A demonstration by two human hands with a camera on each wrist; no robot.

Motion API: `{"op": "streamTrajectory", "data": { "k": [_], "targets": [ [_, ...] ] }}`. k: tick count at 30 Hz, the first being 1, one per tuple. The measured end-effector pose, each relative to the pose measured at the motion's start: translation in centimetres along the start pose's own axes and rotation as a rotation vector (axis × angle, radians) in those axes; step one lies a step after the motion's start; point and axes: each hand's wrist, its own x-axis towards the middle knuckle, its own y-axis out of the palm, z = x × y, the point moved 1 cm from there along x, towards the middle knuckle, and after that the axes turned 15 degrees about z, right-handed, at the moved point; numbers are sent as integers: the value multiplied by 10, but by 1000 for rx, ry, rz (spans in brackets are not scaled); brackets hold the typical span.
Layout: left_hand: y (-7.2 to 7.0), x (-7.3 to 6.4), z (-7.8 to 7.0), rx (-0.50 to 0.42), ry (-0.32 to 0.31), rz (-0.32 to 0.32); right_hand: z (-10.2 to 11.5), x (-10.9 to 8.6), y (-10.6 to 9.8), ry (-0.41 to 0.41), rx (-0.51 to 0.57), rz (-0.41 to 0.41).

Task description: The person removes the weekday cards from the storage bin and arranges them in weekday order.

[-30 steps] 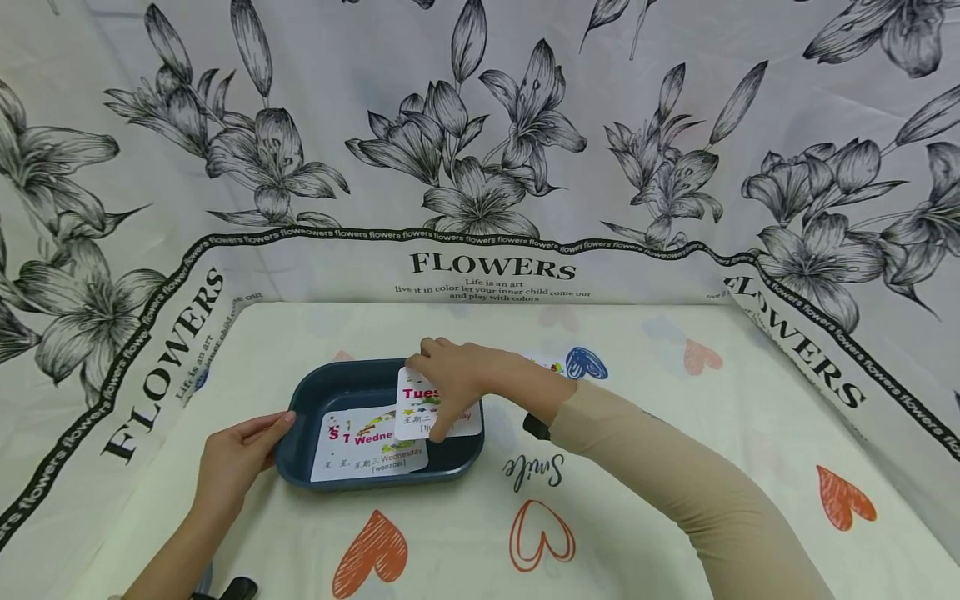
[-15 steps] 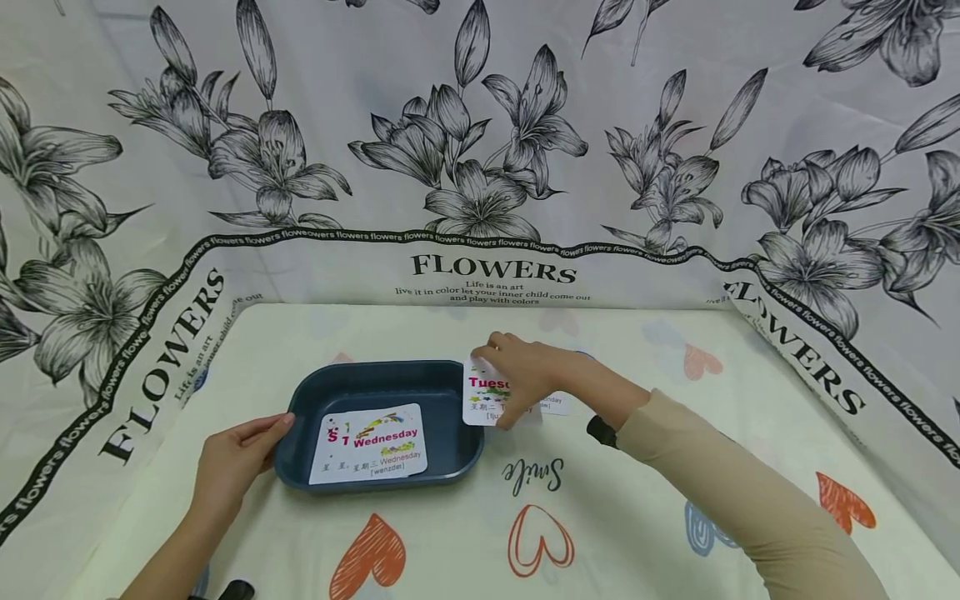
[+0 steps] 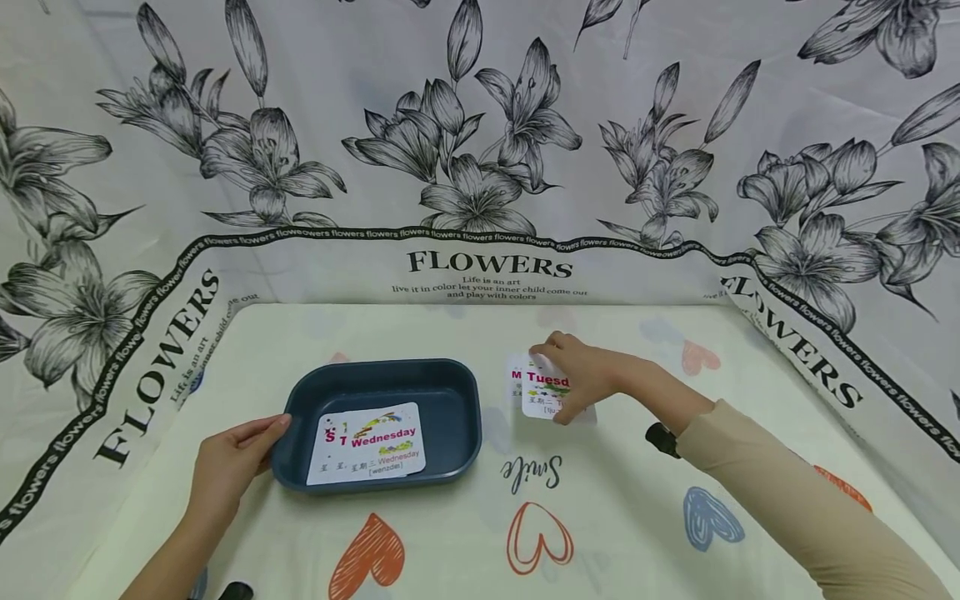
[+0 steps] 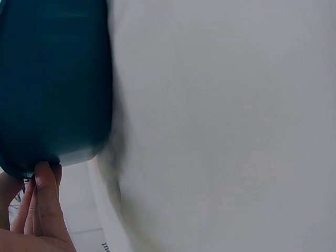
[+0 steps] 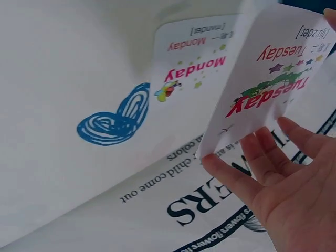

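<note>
My left hand (image 3: 228,467) pinches the left rim of a dark blue tray (image 3: 453,429); the left wrist view shows fingers and thumb on the tray's edge. Inside the tray lies a Wednesday card (image 3: 375,454), with the edges of other cards showing at its left. To the right of the tray, my right hand (image 3: 588,375) grips a white Tuesday card (image 5: 281,68) by its edges, tilted in the right wrist view. Behind and partly hidden by it, a Monday card (image 5: 191,58) lies on the table.
The table has a white cloth (image 3: 630,517) printed with hearts and the word Smile. A flower-patterned curtain (image 3: 300,267) rises behind and along both sides.
My right hand has carried the Tuesday card out of the tray to the right, over the Monday card. The Wednesday card in the tray is now uncovered. My left hand stays on the rim.
</note>
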Motion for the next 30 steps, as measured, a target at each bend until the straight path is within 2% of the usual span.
{"op": "streamTrajectory", "data": {
  "k": [11, 20, 30],
  "targets": [
    [-1, 1, 1, -46, 11, 12, -32, -21, 14, 42, -1, -17],
    [1, 4, 2, -12, -23, 7, -50, -36, 14, 103, 2, -18],
    [2, 4, 1, -15, -50, 0, -68, -41, 18, 93, 1, -35]
  ]
}}
